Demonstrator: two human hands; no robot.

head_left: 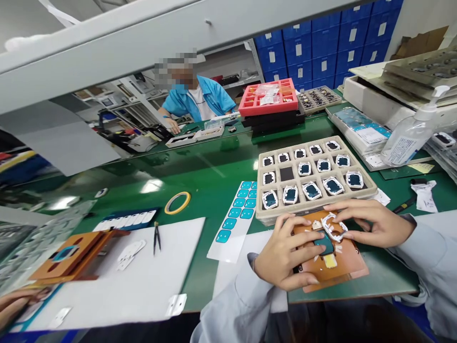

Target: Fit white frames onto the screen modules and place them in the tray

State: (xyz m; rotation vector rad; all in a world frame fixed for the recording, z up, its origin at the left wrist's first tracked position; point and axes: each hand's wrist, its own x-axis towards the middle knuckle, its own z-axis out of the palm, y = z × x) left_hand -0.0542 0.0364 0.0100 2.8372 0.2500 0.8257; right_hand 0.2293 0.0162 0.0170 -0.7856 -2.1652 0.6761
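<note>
On the table's near edge lies an orange-brown fixture plate (344,267) with a small yellow patch. My left hand (287,252) reaches over its left side, fingers spread, fingertips resting on a dark teal rounded-square piece (323,244). My right hand (374,223) pinches a white rounded frame (335,236) by its edge, just above and right of the teal piece. Whether the frame touches the plate I cannot tell. Behind both hands sits a beige compartment tray (316,209) with several white frames holding dark panels. One compartment (286,173) shows only a dark floor.
A sheet of teal stickers (228,238) lies left of the tray; beyond it are a tape roll (177,203), tweezers (157,238) and a second orange fixture (60,259). A pump bottle (407,138) stands right. A co-worker (200,97) sits opposite; another person's hand (17,302) is far left.
</note>
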